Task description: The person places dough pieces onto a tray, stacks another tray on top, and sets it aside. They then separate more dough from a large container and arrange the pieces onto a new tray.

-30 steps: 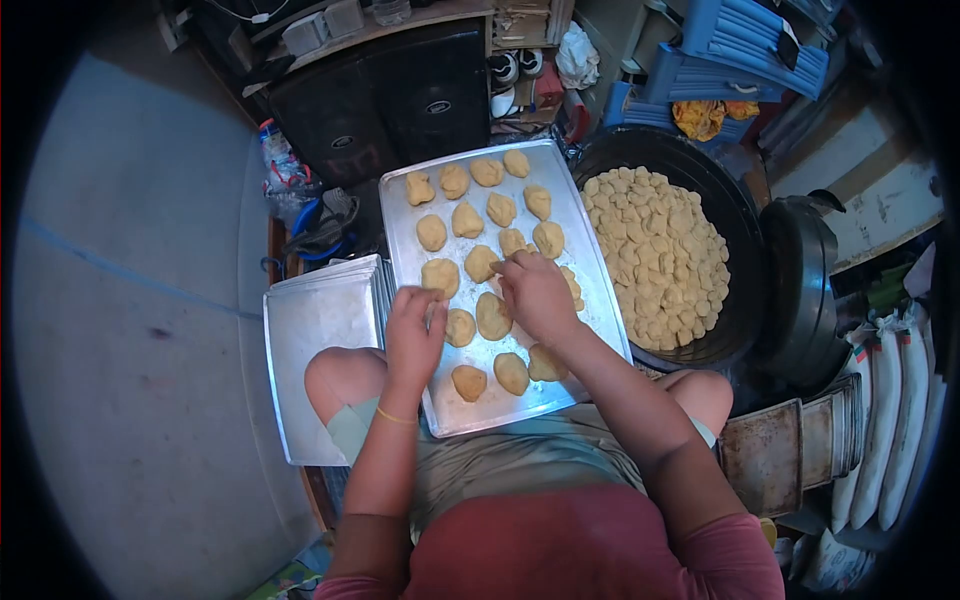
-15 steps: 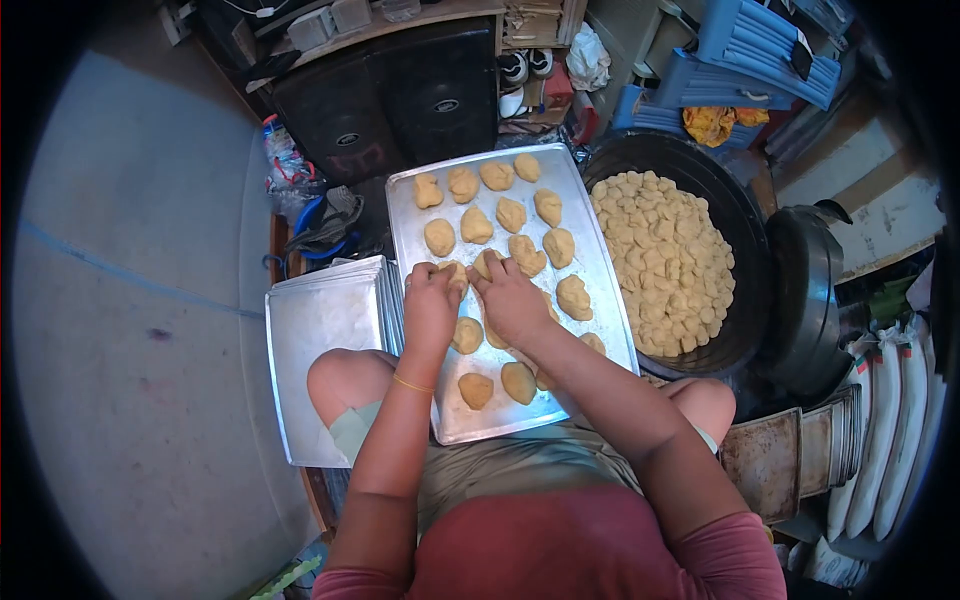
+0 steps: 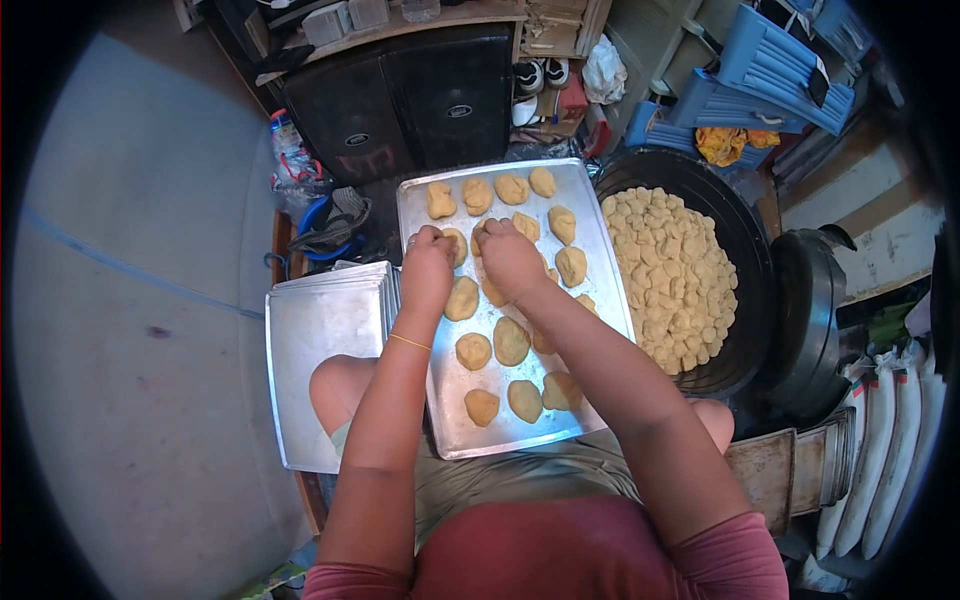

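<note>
A metal tray (image 3: pixel 460 435) lies across the person's lap with rows of dough pieces on it. My left hand (image 3: pixel 428 268) is closed at the left side of the tray, its fingertips on a dough piece (image 3: pixel 455 246) in the second row. Just to its right, my right hand (image 3: pixel 508 258) has its fingers curled over another dough piece (image 3: pixel 478 238), which it partly hides. Flattened, rounded dough pieces such as one near the front (image 3: pixel 473 351) sit closer to the body. My right forearm covers part of the tray.
A black tub (image 3: pixel 745 300) full of dough lumps (image 3: pixel 670 275) stands right of the tray. Stacked metal trays (image 3: pixel 325 330) lie at the left. Black speakers (image 3: pixel 450 100) stand behind. Filled white sacks (image 3: pixel 880 450) and browned pans (image 3: pixel 765 465) are at the right.
Both hands have moved away from the body, from the third row of dough pieces to the second. The view has shifted slightly, so the tray appears lower.
</note>
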